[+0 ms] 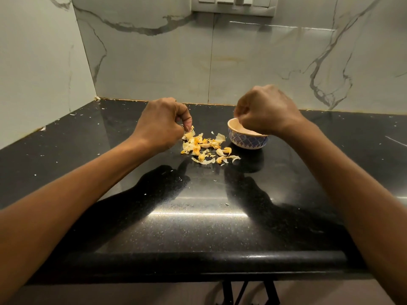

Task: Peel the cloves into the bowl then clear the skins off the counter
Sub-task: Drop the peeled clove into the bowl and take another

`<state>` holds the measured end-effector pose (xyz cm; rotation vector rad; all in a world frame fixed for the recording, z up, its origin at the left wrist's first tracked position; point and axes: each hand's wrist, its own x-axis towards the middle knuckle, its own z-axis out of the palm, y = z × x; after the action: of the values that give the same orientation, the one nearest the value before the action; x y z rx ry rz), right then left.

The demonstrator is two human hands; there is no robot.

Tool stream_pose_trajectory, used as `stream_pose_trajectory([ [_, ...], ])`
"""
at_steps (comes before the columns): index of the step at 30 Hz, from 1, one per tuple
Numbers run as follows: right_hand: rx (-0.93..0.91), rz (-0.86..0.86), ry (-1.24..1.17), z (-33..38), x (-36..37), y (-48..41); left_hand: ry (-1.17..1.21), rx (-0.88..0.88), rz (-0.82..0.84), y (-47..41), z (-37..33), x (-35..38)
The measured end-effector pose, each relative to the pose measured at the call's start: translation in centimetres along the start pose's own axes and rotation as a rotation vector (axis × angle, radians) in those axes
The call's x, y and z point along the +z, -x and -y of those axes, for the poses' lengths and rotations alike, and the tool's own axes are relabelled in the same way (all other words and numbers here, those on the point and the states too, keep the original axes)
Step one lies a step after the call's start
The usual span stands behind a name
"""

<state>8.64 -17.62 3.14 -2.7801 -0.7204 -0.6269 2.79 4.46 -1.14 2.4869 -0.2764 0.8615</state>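
A loose pile of yellowish garlic skins and cloves [206, 147] lies on the black counter [198, 205]. My left hand [163, 123] is at the pile's left end, its curled fingertips pinching a piece of skin [189, 133]. To the right stands a small bowl [247, 140], blue-patterned outside and pale inside. My right hand [266, 111] hovers over the bowl with its fingers curled down into the opening. The hand hides the bowl's contents and whatever the fingers hold.
The polished counter ends in a rounded front edge [198, 258] near me. Marble-look walls close the left side and back. Small white flecks of skin [72, 114] are scattered along the left wall edge and across the surface. A switch plate [233, 3] sits high on the back wall.
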Motion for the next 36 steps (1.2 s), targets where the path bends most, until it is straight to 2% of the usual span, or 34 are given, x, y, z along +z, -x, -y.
stream_pose_trajectory([
  [2,-0.144,-0.039,-0.101,1.0,0.4,0.3,-0.024,-0.011,0.002,0.0,0.1,0.0],
  [4,-0.271,0.029,-0.168,2.3,1.0,0.7,-0.057,-0.027,0.004,0.0,0.1,0.0],
  [7,-0.371,0.089,-0.133,3.3,2.5,1.1,-0.108,-0.042,-0.014,0.0,-0.2,-0.2],
  [15,-0.381,0.146,0.013,3.5,4.7,1.1,-0.081,-0.043,-0.042,-0.1,-0.4,-0.4],
  [24,-0.380,0.110,0.066,3.4,5.1,0.6,-0.089,-0.029,-0.027,-0.3,-0.2,-0.3],
  [36,-0.390,0.179,0.103,3.9,4.9,0.7,-0.042,-0.009,-0.010,-0.3,0.1,0.1],
])
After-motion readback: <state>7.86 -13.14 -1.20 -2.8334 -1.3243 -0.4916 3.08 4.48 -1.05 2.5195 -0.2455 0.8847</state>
